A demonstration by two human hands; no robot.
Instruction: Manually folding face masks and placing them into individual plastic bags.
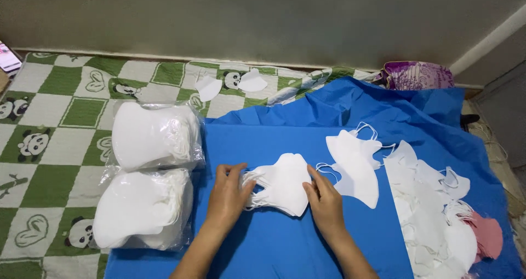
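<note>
Both hands press a small stack of white folded fabric face masks (282, 183) between them on the blue plastic sheet (263, 240): left hand (229, 194) pinching its ear-loop edge, right hand (324, 198) fingers flat against its other side.

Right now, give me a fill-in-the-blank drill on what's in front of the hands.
1. Both hands, left hand and right hand, hold a stack of white ____.
2. The stack of masks lies on a ____ sheet.
3. Two clear bags of masks sit to the person's ____.

Missing words: masks; blue; left
</note>
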